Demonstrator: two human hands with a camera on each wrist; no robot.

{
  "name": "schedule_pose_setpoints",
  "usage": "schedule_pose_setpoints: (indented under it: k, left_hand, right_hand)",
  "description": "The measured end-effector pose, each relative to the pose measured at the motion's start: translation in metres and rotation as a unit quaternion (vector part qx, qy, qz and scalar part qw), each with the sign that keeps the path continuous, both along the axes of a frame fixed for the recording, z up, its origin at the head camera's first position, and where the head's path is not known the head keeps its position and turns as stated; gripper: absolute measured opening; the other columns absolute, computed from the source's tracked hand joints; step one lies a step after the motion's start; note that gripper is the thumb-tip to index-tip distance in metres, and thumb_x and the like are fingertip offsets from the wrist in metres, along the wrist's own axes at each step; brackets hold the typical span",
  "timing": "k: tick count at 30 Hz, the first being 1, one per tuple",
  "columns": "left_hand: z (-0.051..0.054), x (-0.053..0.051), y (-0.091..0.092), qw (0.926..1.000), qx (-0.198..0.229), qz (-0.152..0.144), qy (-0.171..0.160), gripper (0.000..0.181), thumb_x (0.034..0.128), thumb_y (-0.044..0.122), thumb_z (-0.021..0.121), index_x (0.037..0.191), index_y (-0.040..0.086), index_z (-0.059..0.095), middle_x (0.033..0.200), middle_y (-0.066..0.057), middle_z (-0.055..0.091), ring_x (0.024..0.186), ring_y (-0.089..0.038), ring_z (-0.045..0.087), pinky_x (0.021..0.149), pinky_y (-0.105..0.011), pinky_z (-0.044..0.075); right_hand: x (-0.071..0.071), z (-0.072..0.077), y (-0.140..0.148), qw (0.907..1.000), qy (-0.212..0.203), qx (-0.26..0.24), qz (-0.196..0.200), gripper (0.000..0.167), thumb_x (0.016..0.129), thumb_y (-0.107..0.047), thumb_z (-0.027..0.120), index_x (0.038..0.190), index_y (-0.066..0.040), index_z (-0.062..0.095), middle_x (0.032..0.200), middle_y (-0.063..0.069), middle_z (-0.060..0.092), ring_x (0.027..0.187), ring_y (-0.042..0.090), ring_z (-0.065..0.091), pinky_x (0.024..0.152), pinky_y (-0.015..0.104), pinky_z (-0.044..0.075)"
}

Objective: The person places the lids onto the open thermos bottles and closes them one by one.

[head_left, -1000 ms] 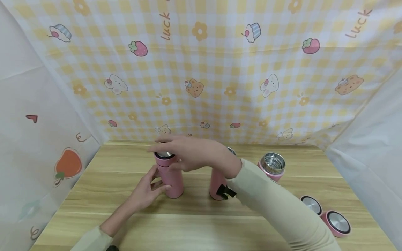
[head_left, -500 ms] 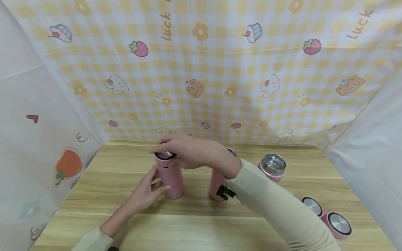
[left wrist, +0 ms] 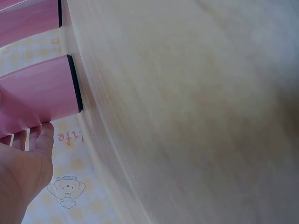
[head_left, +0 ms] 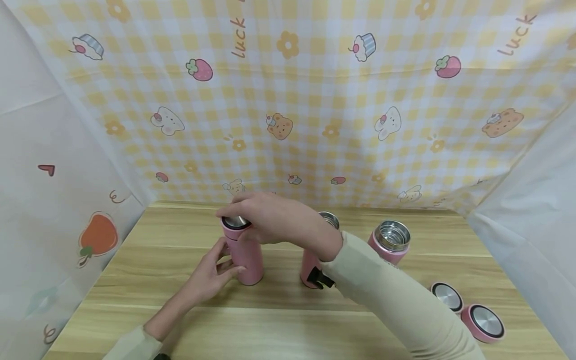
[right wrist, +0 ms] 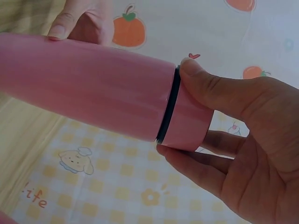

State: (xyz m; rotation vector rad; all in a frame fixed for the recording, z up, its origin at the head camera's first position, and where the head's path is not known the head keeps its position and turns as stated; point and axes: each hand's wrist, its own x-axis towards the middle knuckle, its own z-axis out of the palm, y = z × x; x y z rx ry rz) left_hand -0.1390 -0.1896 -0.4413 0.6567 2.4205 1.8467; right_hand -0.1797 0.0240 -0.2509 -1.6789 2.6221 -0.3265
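Note:
Upright on the table stands a pink thermos bottle (head_left: 248, 260), its pink lid (right wrist: 191, 119) with a steel top seated on the mouth. A thin dark gap shows between lid and body in the right wrist view. My left hand (head_left: 211, 277) holds the lower body, thumb in front and fingers behind. From above, my right hand (head_left: 270, 217) grips the lid between thumb and fingers. Just right of it, partly behind my right forearm, is a second pink thermos (head_left: 310, 265) with a bare steel mouth.
A third lidless thermos (head_left: 392, 237) stands farther right, partly behind the right sleeve. Two pink lids with steel tops, one lid (head_left: 447, 296) and another lid (head_left: 485, 321), lie at the right of the wooden table (head_left: 252, 332). A patterned cloth (head_left: 288, 95) hangs behind.
My right hand has shifted slightly around the lid, its wrist turning a little and the forearm moving slightly left. My left hand and the bottle stay in place.

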Motion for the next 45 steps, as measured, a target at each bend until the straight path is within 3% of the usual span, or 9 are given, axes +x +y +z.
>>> schedule_pose_setpoints:
  k: [7, 14, 21, 29, 33, 38, 42, 45]
  left_hand:
    - [-0.001, 0.001, -0.001, 1.0, -0.001, -0.003, 0.003, 0.063, 0.0919, 0.009, 0.077, 0.144, 0.015, 0.042, 0.141, -0.011, 0.051, 0.129, -0.03, 0.051, 0.102, -0.036, 0.049]
    - [-0.001, 0.001, -0.001, 1.0, -0.005, -0.006, 0.006, 0.062, 0.0926, 0.009, 0.076, 0.144, 0.016, 0.042, 0.143, -0.01, 0.051, 0.13, -0.03, 0.051, 0.102, -0.037, 0.049]
    - [-0.001, 0.001, -0.002, 0.9999, -0.007, -0.008, 0.007, 0.061, 0.0928, 0.009, 0.076, 0.143, 0.016, 0.042, 0.142, -0.01, 0.051, 0.129, -0.031, 0.052, 0.102, -0.037, 0.049]
    - [-0.002, 0.001, -0.002, 0.9999, -0.01, -0.007, 0.006, 0.06, 0.0932, 0.01, 0.076, 0.143, 0.016, 0.042, 0.143, -0.01, 0.049, 0.129, -0.031, 0.052, 0.102, -0.037, 0.049]
    - [-0.004, 0.0, -0.003, 0.9998, -0.009, -0.007, 0.015, 0.062, 0.0929, 0.008, 0.076, 0.144, 0.013, 0.042, 0.142, -0.011, 0.05, 0.128, -0.03, 0.052, 0.102, -0.039, 0.049]
    - [-0.004, -0.001, -0.003, 0.9997, -0.009, -0.006, 0.021, 0.062, 0.0929, 0.008, 0.076, 0.145, 0.011, 0.041, 0.141, -0.013, 0.051, 0.127, -0.03, 0.053, 0.101, -0.04, 0.05]
    - [-0.002, -0.001, -0.002, 0.9998, -0.012, -0.005, 0.014, 0.063, 0.0933, 0.01, 0.076, 0.146, 0.015, 0.041, 0.142, -0.011, 0.05, 0.129, -0.031, 0.052, 0.102, -0.039, 0.05]
    - [-0.001, -0.001, -0.001, 0.9999, -0.011, -0.005, 0.009, 0.065, 0.0932, 0.011, 0.076, 0.147, 0.016, 0.04, 0.143, -0.011, 0.05, 0.13, -0.031, 0.051, 0.102, -0.038, 0.049]
  right_hand:
    - [0.005, 0.001, -0.003, 0.9996, 0.018, 0.001, -0.022, 0.034, 0.091, -0.019, 0.081, 0.122, -0.018, 0.068, 0.101, -0.005, 0.059, 0.088, 0.009, 0.058, 0.073, 0.019, 0.05]
    - [0.007, 0.0, -0.006, 0.9976, 0.052, 0.011, -0.045, 0.046, 0.082, -0.036, 0.086, 0.121, -0.018, 0.069, 0.097, -0.004, 0.06, 0.083, 0.009, 0.059, 0.068, 0.019, 0.051]
    - [0.009, -0.001, -0.009, 0.9947, 0.078, 0.022, -0.064, 0.044, 0.082, -0.042, 0.085, 0.116, -0.019, 0.069, 0.092, -0.005, 0.059, 0.082, 0.009, 0.058, 0.065, 0.021, 0.052]
    - [0.011, 0.0, -0.008, 0.9946, 0.071, 0.023, -0.073, 0.045, 0.084, -0.043, 0.083, 0.12, -0.02, 0.068, 0.092, -0.004, 0.056, 0.077, 0.01, 0.056, 0.06, 0.022, 0.051]
    - [0.011, -0.001, -0.005, 0.9965, 0.047, 0.018, -0.067, 0.051, 0.085, -0.042, 0.082, 0.127, -0.019, 0.064, 0.096, -0.002, 0.054, 0.075, 0.011, 0.055, 0.06, 0.023, 0.051]
    - [0.007, 0.001, 0.001, 0.9994, 0.011, 0.004, -0.033, 0.067, 0.088, -0.034, 0.081, 0.146, -0.016, 0.054, 0.123, 0.006, 0.057, 0.097, 0.017, 0.061, 0.08, 0.026, 0.053]
    - [0.0, 0.003, 0.005, 0.9997, -0.019, 0.004, 0.012, 0.061, 0.095, -0.02, 0.076, 0.15, -0.015, 0.051, 0.149, 0.012, 0.045, 0.131, 0.021, 0.048, 0.101, 0.025, 0.046]
    - [-0.005, 0.005, 0.007, 0.9981, -0.047, 0.008, 0.04, 0.054, 0.097, -0.009, 0.071, 0.148, -0.015, 0.054, 0.152, 0.011, 0.042, 0.137, 0.02, 0.043, 0.103, 0.021, 0.042]
